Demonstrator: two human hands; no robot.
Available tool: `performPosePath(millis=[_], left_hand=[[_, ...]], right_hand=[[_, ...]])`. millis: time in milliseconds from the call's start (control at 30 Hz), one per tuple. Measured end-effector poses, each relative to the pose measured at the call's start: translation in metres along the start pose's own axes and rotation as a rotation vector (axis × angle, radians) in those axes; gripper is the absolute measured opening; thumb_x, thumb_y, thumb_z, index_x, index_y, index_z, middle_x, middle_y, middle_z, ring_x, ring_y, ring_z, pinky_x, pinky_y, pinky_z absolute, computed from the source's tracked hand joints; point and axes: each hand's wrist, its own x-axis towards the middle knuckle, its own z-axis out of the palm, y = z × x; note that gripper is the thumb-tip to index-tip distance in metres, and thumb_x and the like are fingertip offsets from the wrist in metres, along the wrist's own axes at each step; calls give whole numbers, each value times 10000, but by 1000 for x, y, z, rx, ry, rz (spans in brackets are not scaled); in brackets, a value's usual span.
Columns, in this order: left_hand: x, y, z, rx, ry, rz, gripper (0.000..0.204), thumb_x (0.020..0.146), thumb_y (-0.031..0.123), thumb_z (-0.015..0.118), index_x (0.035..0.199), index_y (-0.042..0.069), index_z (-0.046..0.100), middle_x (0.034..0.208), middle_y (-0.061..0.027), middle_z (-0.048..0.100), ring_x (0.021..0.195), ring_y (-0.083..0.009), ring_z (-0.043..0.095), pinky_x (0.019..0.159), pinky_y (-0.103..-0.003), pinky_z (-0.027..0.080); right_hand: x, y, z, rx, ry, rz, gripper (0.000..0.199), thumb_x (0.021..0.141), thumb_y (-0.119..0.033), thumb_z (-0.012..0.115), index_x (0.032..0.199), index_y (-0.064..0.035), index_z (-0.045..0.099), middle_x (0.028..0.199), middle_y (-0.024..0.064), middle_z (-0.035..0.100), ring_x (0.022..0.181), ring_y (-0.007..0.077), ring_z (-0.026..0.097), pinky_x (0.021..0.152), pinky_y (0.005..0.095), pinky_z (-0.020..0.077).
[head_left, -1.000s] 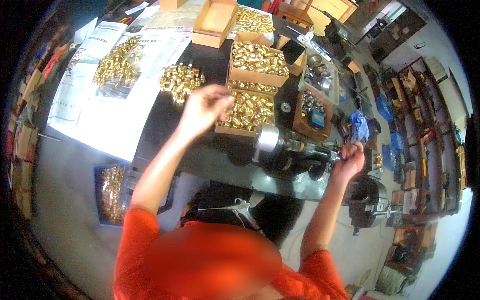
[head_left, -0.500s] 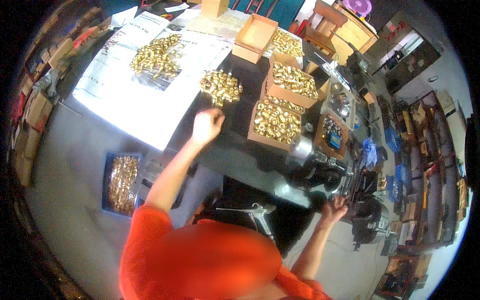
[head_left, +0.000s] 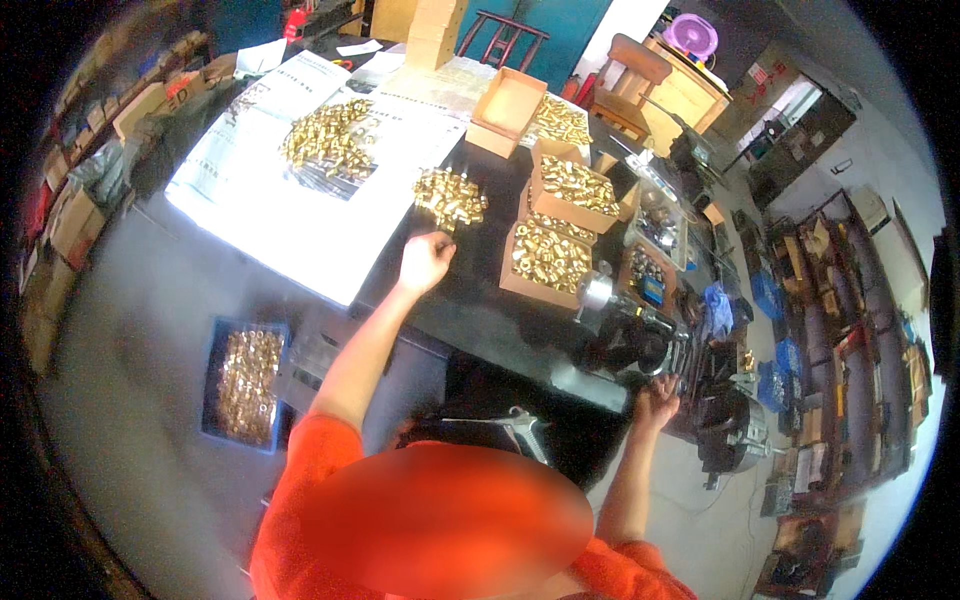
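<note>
My left hand (head_left: 427, 262) is over the dark bench top, at the near edge of a small heap of brass fittings (head_left: 450, 198). Its fingers are curled together; whatever they pinch is too small to make out. Lower and to the right, my right hand (head_left: 656, 402) is beside the bench-top machine (head_left: 640, 335) with its round metal chuck (head_left: 597, 290). The fingers there are bent closed, and what they hold is hidden. Between the hands and the boxes, a cardboard box of brass fittings (head_left: 548, 262) stands close to the chuck.
Another brass pile (head_left: 330, 140) lies on white paper sheets (head_left: 290, 235). Behind the near box are a second filled box (head_left: 575, 185) and an empty cardboard box (head_left: 505, 108). A blue crate of fittings (head_left: 246, 385) sits low left. An air blow gun (head_left: 515, 430) lies near my body.
My left hand stays by the small heap, its fingers still curled. My right hand has shifted slightly left and up toward the machine, and its fingers have drawn in. The whole view has shifted a little.
</note>
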Motion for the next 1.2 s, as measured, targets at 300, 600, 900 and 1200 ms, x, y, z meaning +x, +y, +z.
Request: performPosePath(millis=[300, 600, 900, 1200], left_hand=[[3, -16, 6, -41, 12, -24, 131, 720, 137, 626, 779, 20, 632, 699, -159, 621, 651, -266, 623, 598, -331, 473], [-1, -2, 9, 118, 55, 26, 140, 724, 151, 626, 781, 23, 627, 691, -160, 614, 655, -287, 615, 596, -341, 469], [-11, -8, 18, 273, 154, 85, 148, 745, 120, 623, 822, -6, 611, 684, -138, 627, 600, -209, 624, 575, -289, 475], [-10, 2, 25, 429, 153, 157, 118, 734, 141, 593, 778, 32, 582, 722, -149, 578, 678, -320, 575, 597, -401, 447]], right_hand=[[-5, 10, 18, 192, -7, -22, 398, 693, -118, 479, 1067, 0, 419, 815, 114, 408, 646, 197, 393, 583, 264, 391], [4, 5, -3, 201, -59, 31, 456, 643, -183, 563, 1052, -4, 466, 764, 59, 387, 680, 162, 377, 604, 273, 346], [-1, 3, 10, 311, -80, 100, 392, 582, -125, 607, 938, -10, 492, 718, 59, 392, 607, 154, 354, 580, 264, 332], [-2, 1, 12, 328, -113, 190, 483, 560, -208, 766, 954, -54, 532, 723, 16, 391, 614, 119, 362, 570, 219, 325]])
